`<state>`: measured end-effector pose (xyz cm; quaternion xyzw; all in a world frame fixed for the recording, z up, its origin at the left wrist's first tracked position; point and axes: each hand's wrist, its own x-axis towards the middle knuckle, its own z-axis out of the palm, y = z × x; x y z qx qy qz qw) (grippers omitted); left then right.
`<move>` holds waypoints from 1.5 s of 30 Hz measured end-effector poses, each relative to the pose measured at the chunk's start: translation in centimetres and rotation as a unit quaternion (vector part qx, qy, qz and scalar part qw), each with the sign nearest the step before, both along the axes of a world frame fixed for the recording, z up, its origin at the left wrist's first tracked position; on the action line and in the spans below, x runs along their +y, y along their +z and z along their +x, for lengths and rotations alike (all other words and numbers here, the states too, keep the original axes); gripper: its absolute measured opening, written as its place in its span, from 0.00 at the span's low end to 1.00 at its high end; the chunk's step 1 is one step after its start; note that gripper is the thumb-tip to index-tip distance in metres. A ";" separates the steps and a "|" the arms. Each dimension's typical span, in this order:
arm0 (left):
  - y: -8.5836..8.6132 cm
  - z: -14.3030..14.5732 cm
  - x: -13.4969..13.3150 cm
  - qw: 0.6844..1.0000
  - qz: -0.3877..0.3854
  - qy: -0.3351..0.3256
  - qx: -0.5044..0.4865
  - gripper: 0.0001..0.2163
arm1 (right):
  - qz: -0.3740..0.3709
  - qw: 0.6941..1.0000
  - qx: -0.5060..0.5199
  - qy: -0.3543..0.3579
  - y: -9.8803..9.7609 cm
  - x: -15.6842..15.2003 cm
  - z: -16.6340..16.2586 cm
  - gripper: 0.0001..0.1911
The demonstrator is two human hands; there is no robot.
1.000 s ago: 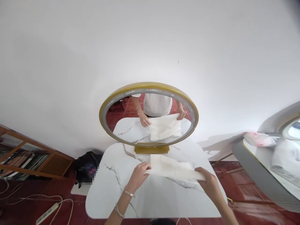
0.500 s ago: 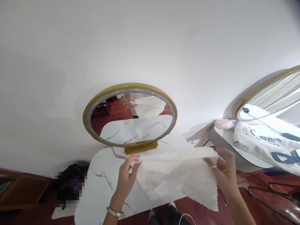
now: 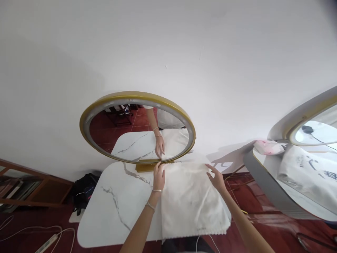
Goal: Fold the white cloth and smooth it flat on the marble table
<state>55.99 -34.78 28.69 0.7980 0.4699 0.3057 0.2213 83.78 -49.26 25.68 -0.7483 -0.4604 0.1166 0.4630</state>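
Touching white cloth [image 3: 193, 202], right hand [image 3: 217, 178] loosely spread

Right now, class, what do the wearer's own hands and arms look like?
Left hand and right hand are gloveless. The left arm, sleeveless in view, wears a slim pale bracelet and a second bracelet nearer the elbow. The right arm, also sleeveless, shows none.

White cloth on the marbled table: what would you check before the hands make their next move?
1. Left hand at the far left corner of the white cloth: ok.
2. Right hand at its far right corner: ok.
3. Both hands gripping it: cannot tell.
4. White cloth smooth: not ok, creases show.
5. White cloth apart from the mirror base: cannot tell, left hand in the way.
6. Near edge kept on the marbled table: cannot tell.
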 end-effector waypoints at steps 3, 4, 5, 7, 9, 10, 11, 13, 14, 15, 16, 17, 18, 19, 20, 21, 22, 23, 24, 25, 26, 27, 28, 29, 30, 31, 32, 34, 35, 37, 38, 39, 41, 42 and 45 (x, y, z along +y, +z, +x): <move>-3.4 0.7 -2.5 0.996 0.051 -0.032 0.072 0.17 | 0.003 0.994 -0.113 -0.016 -2.5 -0.7 -2.3 0.21; -4.4 0.8 -3.2 0.990 0.067 -0.057 0.110 0.18 | 0.000 0.988 -0.152 0.003 -3.2 -1.0 -3.5 0.21; -5.3 1.0 -3.8 0.983 0.080 -0.078 0.147 0.19 | -0.006 0.983 -0.181 0.035 -3.9 -1.1 -4.8 0.22; -6.8 1.4 -4.3 0.971 0.096 -0.086 0.200 0.22 | -0.034 0.971 -0.219 0.085 -5.1 -0.9 -7.2 0.24; -7.8 2.1 -4.1 0.966 0.107 -0.069 0.226 0.24 | -0.078 0.964 -0.245 0.075 -6.0 0.0 -8.9 0.25; -8.1 2.5 -3.8 0.965 0.109 -0.058 0.233 0.25 | -0.102 0.960 -0.254 0.057 -6.4 0.5 -9.3 0.26; -8.3 3.0 -3.5 0.964 0.111 -0.048 0.237 0.26 | -0.123 0.956 -0.262 0.037 -6.7 1.1 -9.5 0.26; -8.5 3.9 -3.0 0.963 0.112 -0.031 0.243 0.27 | -0.156 0.950 -0.270 0.008 -6.9 2.3 -9.4 0.26; -8.5 4.4 -2.7 0.963 0.112 -0.023 0.245 0.27 | -0.166 0.948 -0.271 0.003 -6.9 2.9 -9.2 0.26; -8.5 4.8 -2.6 0.963 0.111 -0.015 0.246 0.27 | -0.173 0.947 -0.270 0.007 -6.8 3.5 -9.1 0.26; -8.5 5.2 -2.4 0.963 0.110 -0.007 0.247 0.27 | -0.175 0.947 -0.269 0.022 -6.6 4.2 -9.0 0.26; -8.4 5.5 -2.2 0.963 0.108 -0.001 0.247 0.27 | -0.176 0.945 -0.270 0.048 -6.4 5.0 -9.1 0.25; -8.4 5.8 -2.0 0.963 0.107 0.003 0.247 0.27 | -0.176 0.943 -0.273 0.078 -6.2 5.7 -9.2 0.25; -8.3 6.0 -1.9 0.963 0.106 0.005 0.247 0.27 | -0.175 0.939 -0.276 0.108 -6.1 6.5 -9.4 0.25; -8.3 6.2 -1.6 0.963 0.104 0.006 0.247 0.26 | -0.175 0.935 -0.280 0.131 -6.0 7.3 -9.5 0.25; -8.2 6.3 -1.4 0.964 0.102 0.006 0.247 0.26 | -0.176 0.932 -0.283 0.143 -5.9 8.0 -9.6 0.26; -8.0 6.5 -1.2 0.964 0.098 0.008 0.247 0.25 | -0.177 0.930 -0.285 0.147 -5.9 8.6 -9.6 0.26; -7.9 6.7 -0.9 0.965 0.093 0.009 0.246 0.25 | -0.177 0.930 -0.286 0.148 -5.9 9.1 -9.4 0.26; -7.6 6.9 -0.7 0.965 0.087 0.010 0.246 0.24 | -0.176 0.930 -0.285 0.149 -6.0 9.6 -9.2 0.26; -7.4 7.3 -0.4 0.966 0.082 0.010 0.246 0.24 | -0.176 0.931 -0.283 0.151 -6.0 9.9 -8.7 0.25; -7.2 7.7 -0.1 0.966 0.076 0.010 0.248 0.23 | -0.176 0.932 -0.279 0.152 -6.0 10.2 -8.2 0.25; -7.0 8.2 0.2 0.966 0.070 0.010 0.250 0.22 | -0.177 0.933 -0.274 0.153 -6.0 10.4 -7.6 0.24; -6.8 8.7 0.5 0.965 0.062 0.011 0.253 0.22 | -0.180 0.935 -0.269 0.148 -6.0 10.6 -6.9 0.24; -6.8 9.3 1.0 0.965 0.052 0.012 0.256 0.22 | -0.185 0.937 -0.264 0.135 -5.9 10.7 -6.2 0.25; -6.8 9.9 1.4 0.965 0.043 0.012 0.257 0.22 | -0.192 0.939 -0.260 0.116 -5.8 10.8 -5.5 0.25; -6.9 10.4 1.9 0.966 0.037 0.010 0.256 0.23 | -0.201 0.940 -0.258 0.094 -5.7 10.9 -4.8 0.26; -7.1 10.9 2.4 0.967 0.037 0.002 0.252 0.25 | -0.211 0.940 -0.258 0.072 -5.6 11.0 -4.1 0.27; -7.4 11.9 3.3 0.969 0.050 -0.024 0.242 0.27 | -0.230 0.937 -0.261 0.037 -5.5 11.1 -2.9 0.28; -7.6 12.3 3.6 0.969 0.056 -0.039 0.238 0.28 | -0.239 0.934 -0.263 0.026 -5.4 11.1 -2.4 0.29; -7.7 13.1 4.0 0.967 0.059 -0.065 0.240 0.26 | -0.258 0.931 -0.260 0.003 -5.3 10.9 -1.5 0.30; -7.6 13.4 3.9 0.965 0.057 -0.083 0.244 0.25 | -0.266 0.929 -0.257 -0.007 -5.3 10.8 -1.1 0.31; -7.5 13.7 3.8 0.961 0.055 -0.107 0.247 0.25 | -0.272 0.928 -0.254 -0.017 -5.3 10.5 -0.8 0.31; -7.2 14.2 3.3 0.953 0.057 -0.161 0.249 0.24 | -0.277 0.926 -0.255 -0.030 -5.3 9.9 -0.3 0.31; -7.0 14.3 2.9 0.950 0.060 -0.182 0.248 0.24 | -0.276 0.925 -0.259 -0.032 -5.4 9.5 -0.1 0.31; -6.7 14.0 1.0 0.947 0.071 -0.196 0.246 0.26 | -0.267 0.922 -0.280 -0.028 -5.5 7.8 -0.2 0.30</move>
